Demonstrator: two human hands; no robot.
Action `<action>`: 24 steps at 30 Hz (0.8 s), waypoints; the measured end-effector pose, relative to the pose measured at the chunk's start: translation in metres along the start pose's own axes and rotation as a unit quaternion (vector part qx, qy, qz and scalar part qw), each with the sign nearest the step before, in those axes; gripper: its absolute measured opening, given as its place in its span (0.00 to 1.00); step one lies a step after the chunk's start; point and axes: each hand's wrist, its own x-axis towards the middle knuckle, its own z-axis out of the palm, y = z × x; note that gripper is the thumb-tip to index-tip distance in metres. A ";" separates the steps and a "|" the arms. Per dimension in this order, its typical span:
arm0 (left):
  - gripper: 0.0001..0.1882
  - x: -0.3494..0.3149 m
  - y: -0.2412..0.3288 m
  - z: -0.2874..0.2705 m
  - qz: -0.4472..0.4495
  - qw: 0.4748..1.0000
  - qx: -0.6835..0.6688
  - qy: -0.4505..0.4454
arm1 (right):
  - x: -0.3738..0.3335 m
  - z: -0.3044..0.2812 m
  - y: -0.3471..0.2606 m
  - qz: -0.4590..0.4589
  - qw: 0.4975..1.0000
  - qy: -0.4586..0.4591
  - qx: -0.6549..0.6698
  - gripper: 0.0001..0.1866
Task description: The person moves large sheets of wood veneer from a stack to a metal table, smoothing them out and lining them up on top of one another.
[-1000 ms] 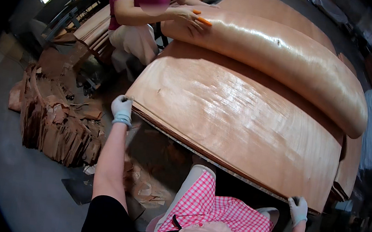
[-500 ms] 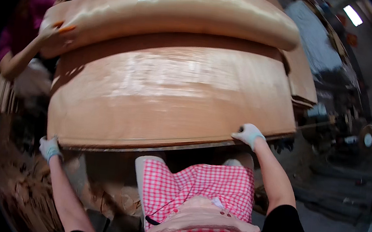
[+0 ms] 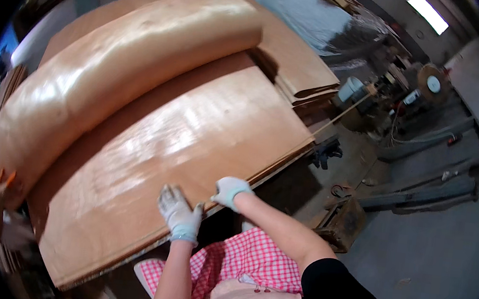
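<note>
A wide stack of tan wood veneer sheets lies before me, with its near edge slanting up to the right. My left hand, in a white glove, rests on the top sheet by this edge with its fingers stretched out. Just to its right, my right hand, also gloved, is closed at the edge of the top veneer sheet, its fingertips partly hidden. Behind, a large sheet of veneer is folded over in a long curve. A co-worker's hand with orange fingertips touches its left end.
More veneer sheets lie beyond the stack at the back right. A plastic-covered pile stands farther off. To the right are a white bucket, a wooden box and metal beams on the floor.
My view has turned to the right. My left hand has left the stack's left corner and come over beside my right hand, onto the top sheet. The folded sheet appears farther left.
</note>
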 end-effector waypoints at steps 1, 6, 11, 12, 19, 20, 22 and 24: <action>0.56 -0.001 0.002 0.001 -0.016 1.000 -0.026 -0.003 | -0.003 0.006 0.010 -0.008 1.000 0.003 0.027 0.22; 0.60 0.002 0.000 -0.001 -0.041 0.999 -0.026 -0.002 | -0.006 -0.033 0.118 -0.010 0.997 0.027 0.070 0.18; 0.60 0.005 0.000 0.003 -0.049 0.999 -0.016 -0.016 | -0.010 -0.096 0.301 0.077 0.992 0.098 0.022 0.17; 0.60 0.006 0.002 0.004 -0.052 0.998 -0.015 -0.021 | -0.009 -0.101 0.334 0.100 0.988 0.114 0.010 0.18; 0.58 0.000 -0.003 0.001 -0.050 0.999 0.006 -0.010 | 0.014 -0.090 0.385 0.196 0.960 0.100 0.172 0.22; 0.58 0.000 0.001 0.003 -0.047 0.999 -0.002 -0.016 | 0.010 -0.080 0.399 0.240 0.938 0.171 0.183 0.23; 0.58 0.001 0.008 0.001 -0.051 0.998 -0.016 -0.020 | 0.007 -0.064 0.410 0.313 0.876 0.307 0.200 0.25; 0.56 -0.002 0.010 0.007 -0.060 0.998 -0.024 -0.007 | -0.010 -0.056 0.406 0.351 0.765 0.406 0.356 0.28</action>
